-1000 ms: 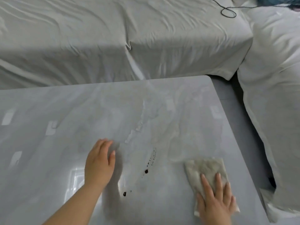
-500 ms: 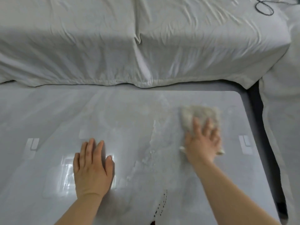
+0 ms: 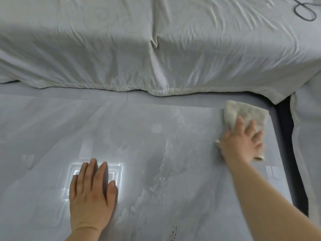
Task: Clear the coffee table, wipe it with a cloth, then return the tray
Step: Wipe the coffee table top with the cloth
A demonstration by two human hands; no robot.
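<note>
Left hand (image 3: 90, 197) lies flat on the tabletop (image 3: 43, 136), palm down. Its fingers (image 3: 93, 171) are straight and pressed together, with the thumb slightly out to the right. It holds nothing. A bright glare (image 3: 118, 173) sits on the glossy surface around those fingertips.

Right hand (image 3: 241, 145) is on the cloth (image 3: 243, 112), palm down. Its fingers (image 3: 240, 124) are spread and lie straight over it, pressing it onto the tabletop. I see no curl round it. The little-finger side is motion-blurred, so I can't tell how that edge lies.

The cloth is beige and crumpled, at the far right corner of the tabletop. Most of it sticks out beyond the right fingertips, and small bits show at the heel of the hand on both sides. I can't tell whether its far edge sits on the tabletop rim or hangs past it.

Between the two hands I see a streaky pale smear (image 3: 165, 162), starting beyond the level of the left fingertips and running back toward me. A short row of dark spots (image 3: 173, 230) sits nearer me than either hand, right of the left wrist.

Beyond all the fingertips there is a strip of floor (image 3: 52, 94), then a sofa (image 3: 156, 49) under a wrinkled white cover. A black cable (image 3: 304, 13) lies on it, far beyond the right fingers.
</note>
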